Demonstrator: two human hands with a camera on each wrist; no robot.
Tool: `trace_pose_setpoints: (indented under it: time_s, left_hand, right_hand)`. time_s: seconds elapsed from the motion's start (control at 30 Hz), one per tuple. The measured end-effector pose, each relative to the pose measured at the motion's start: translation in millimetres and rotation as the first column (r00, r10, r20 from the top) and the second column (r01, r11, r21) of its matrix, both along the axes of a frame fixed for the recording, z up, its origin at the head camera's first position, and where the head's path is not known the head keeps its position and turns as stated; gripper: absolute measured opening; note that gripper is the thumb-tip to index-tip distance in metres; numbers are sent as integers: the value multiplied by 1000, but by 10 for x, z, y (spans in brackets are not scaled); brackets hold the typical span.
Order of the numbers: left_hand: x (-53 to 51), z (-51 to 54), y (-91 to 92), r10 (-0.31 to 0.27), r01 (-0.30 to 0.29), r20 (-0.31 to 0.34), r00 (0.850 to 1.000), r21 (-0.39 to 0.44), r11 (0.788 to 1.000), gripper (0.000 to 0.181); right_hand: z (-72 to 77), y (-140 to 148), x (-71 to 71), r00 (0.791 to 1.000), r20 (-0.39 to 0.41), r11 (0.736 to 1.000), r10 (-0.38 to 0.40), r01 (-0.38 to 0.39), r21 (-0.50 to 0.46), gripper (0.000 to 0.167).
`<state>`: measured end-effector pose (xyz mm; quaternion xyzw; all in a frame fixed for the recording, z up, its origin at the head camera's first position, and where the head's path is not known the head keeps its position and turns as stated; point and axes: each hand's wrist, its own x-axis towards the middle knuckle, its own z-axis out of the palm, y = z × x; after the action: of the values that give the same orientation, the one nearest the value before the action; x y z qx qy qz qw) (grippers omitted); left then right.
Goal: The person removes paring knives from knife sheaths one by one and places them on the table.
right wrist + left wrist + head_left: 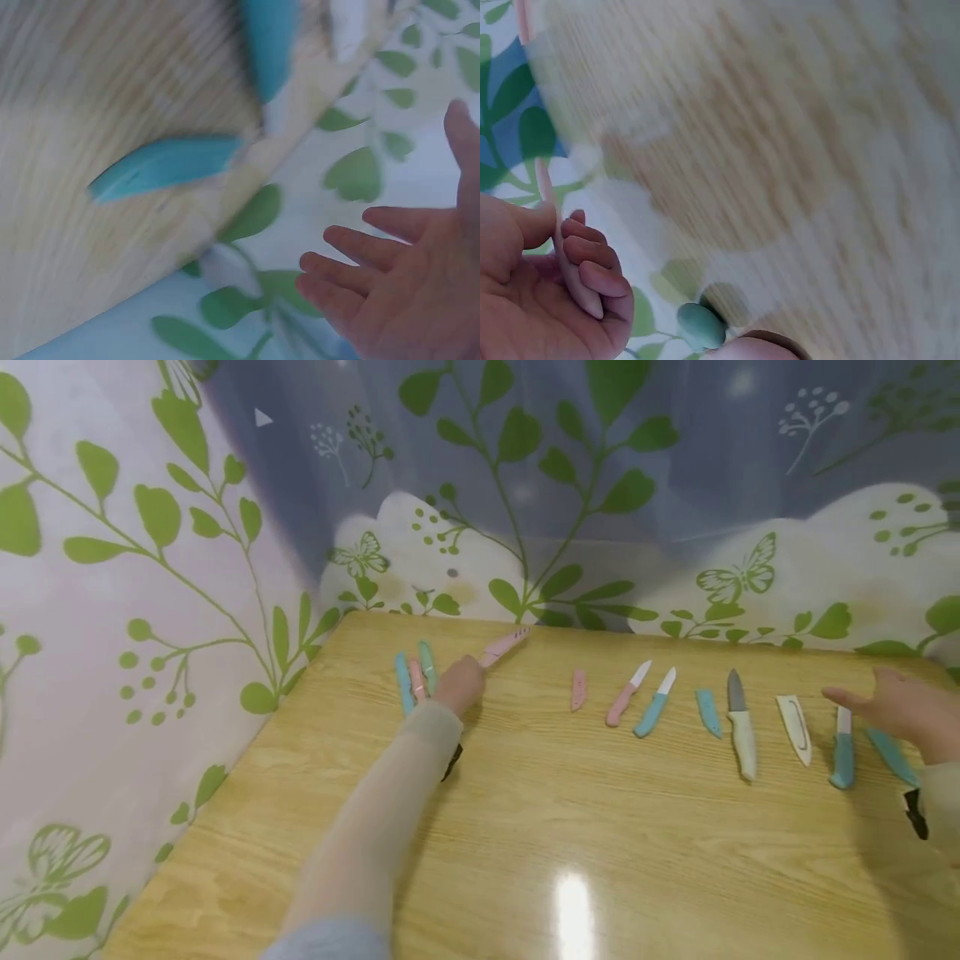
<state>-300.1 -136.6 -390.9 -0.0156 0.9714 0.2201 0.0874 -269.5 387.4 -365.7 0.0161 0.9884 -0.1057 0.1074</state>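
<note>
My left hand (460, 685) grips a slim pink knife in its sheath (506, 646), with its slotted end pointing toward the back wall. In the left wrist view the fingers curl round its pink handle (576, 281). Close beside this hand lie blue (405, 683), pink (417, 679) and green (427, 667) sheathed knives, partly hidden by it. My right hand (903, 706) hovers at the far right with fingers extended, holding nothing. Below it are a teal knife with a white blade (843, 760) and a teal sheath (892, 756).
Across the wooden table (480, 852) lie a pink sheath (578, 690), a pink knife (627, 695), a blue knife (656, 703), a blue sheath (708, 712), a cream knife with a grey blade (742, 735) and a cream sheath (795, 729). A leaf-patterned wall covering (465, 560) borders the back and left.
</note>
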Motion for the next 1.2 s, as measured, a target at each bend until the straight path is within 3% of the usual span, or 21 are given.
trace_pose_setpoints:
  time_s: [0.17, 0.27, 0.37, 0.57, 0.77, 1.0, 1.13, 1.2]
  left_hand:
    - [8, 14, 64, -84, 84, -10, 996, 44, 995, 43]
    - [41, 48, 151, -129, 130, -35, 991, 27, 991, 42]
    - [126, 55, 232, -176, 175, -57, 983, -10, 984, 41]
    - [354, -6, 373, -251, 252, -88, 964, -6, 968, 38]
    - [537, 89, 571, -338, 335, -171, 926, -47, 941, 35]
    - [685, 167, 785, -450, 417, -237, 861, -179, 891, 34]
    - [752, 158, 853, -474, 431, -256, 842, -206, 878, 33]
    - [786, 151, 874, -479, 439, -263, 838, -197, 876, 33]
  right_hand:
    - [6, -243, -12, 994, -42, 994, 98, -100, -34, 108]
    - [49, -458, 32, 982, -63, 982, 177, -181, -57, 105]
    - [66, -723, 121, 970, -79, 964, 231, -240, -117, 102]
    - [36, -1182, 305, 942, -141, 932, 304, -324, -162, 100]
    - [95, -1500, 446, 879, -256, 895, 401, -436, -96, 96]
    - [47, -1769, 592, 765, -393, 832, 511, -555, -1, 90]
    - [14, -1873, 656, 743, -400, 819, 537, -573, 36, 87]
    - [-3, -1914, 687, 720, -418, 807, 554, -588, 57, 85]
